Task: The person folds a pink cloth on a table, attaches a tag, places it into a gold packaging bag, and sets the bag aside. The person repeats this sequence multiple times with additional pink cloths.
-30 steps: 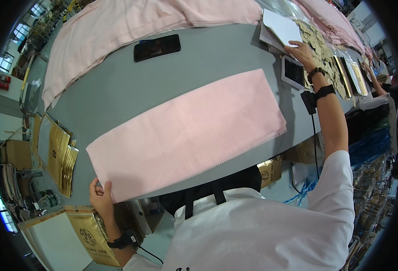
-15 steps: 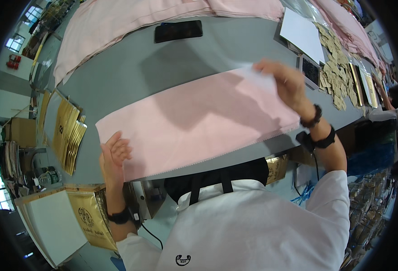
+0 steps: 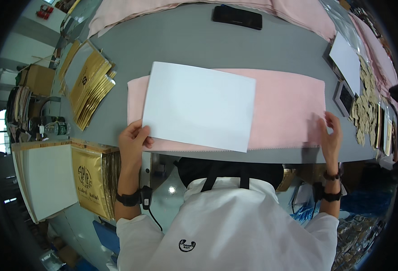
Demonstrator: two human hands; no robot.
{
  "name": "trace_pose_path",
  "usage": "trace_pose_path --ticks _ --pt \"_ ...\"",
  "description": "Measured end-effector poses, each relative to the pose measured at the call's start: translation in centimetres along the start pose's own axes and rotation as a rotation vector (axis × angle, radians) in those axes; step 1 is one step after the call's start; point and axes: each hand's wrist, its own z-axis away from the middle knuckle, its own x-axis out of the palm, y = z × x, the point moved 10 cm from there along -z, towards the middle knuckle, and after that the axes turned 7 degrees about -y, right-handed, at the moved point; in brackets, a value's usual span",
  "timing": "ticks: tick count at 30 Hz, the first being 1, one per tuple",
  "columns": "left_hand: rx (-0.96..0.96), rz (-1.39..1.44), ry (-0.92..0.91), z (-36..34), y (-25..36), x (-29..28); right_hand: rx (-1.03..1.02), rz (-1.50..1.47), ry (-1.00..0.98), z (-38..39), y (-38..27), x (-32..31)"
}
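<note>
A long pink cloth [image 3: 289, 108] lies flat in front of me, its stitched edge along the near side of the table. On its left and middle part rests a blank white rectangular sheet [image 3: 199, 106], slightly turned. My left hand [image 3: 136, 136] pinches the sheet's near left corner, thumb on top, the other fingers partly hidden beneath. At the right end of the cloth is my right hand [image 3: 331, 133], its thumb and fingers apart beside the cloth's edge, touching it or very near it.
A black phone [image 3: 237, 17] lies at the back, before more pink cloth [image 3: 293, 11]. To the left are gold packets [image 3: 93, 86]; below them stands a box of gold packages [image 3: 93, 180]. White sheets [image 3: 347, 61] and many small beige tags [image 3: 366, 101] lie on the right.
The white sheet now lies over the cloth, with my left hand on its corner. My right hand has moved down to the cloth's right end. The head view has shifted and turned.
</note>
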Motion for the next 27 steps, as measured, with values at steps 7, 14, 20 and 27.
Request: trace_pose_path --ticks 7,14,20,27 --pt "-0.046 -0.115 0.12 2.4 -1.8 -3.2 0.087 0.323 -0.113 1.4 4.3 0.0" --pt "0.36 -0.688 0.279 2.5 4.5 -4.1 0.002 -0.443 -0.052 -5.4 -6.3 1.2" --pt "0.105 -0.144 -0.184 -2.0 3.1 1.6 -0.478 -0.739 -0.46 -5.2 -26.0 11.2" --pt "0.094 -0.133 -0.409 -3.2 2.3 7.3 -0.569 -0.772 -0.731 0.4 -30.7 15.1"
